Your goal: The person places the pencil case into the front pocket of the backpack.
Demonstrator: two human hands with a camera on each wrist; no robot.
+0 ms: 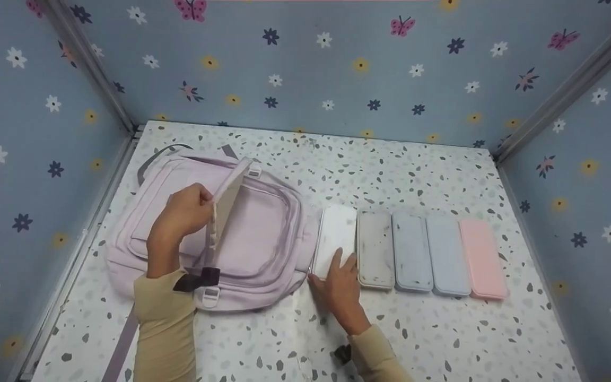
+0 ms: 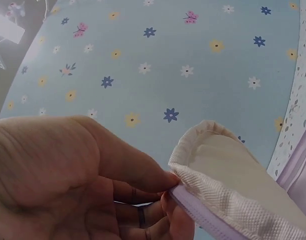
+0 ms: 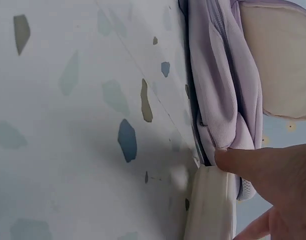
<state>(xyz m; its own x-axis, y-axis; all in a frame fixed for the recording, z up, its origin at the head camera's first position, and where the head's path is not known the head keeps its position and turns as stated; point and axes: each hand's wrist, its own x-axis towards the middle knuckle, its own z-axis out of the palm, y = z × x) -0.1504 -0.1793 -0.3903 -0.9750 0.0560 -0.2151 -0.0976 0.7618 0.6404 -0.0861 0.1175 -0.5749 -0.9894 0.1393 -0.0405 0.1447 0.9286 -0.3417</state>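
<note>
A light-purple backpack [image 1: 149,212] lies on the left of the tabletop, its compartment unzipped. My left hand [image 1: 186,209] pinches the edge of its raised flap [image 1: 226,209], thumb against fingertips at the purple zipper edging [image 2: 208,212]. The flap's cream lining [image 2: 225,160] shows. Beside the backpack lies a white flat rectangular case [image 1: 337,228]. My right hand [image 1: 341,286] is at its near end, the index finger laid straight over the top. In the right wrist view the thumb [image 3: 243,162] touches the case's corner, next to the purple fabric.
Right of the white case, a beige case [image 1: 375,249], a grey-blue case [image 1: 412,252], a light-blue case [image 1: 447,254] and a pink case [image 1: 483,259] lie in a row. Flower-patterned walls [image 1: 305,69] enclose the speckled tabletop [image 1: 390,172]. A strap [image 1: 122,345] trails toward the near edge.
</note>
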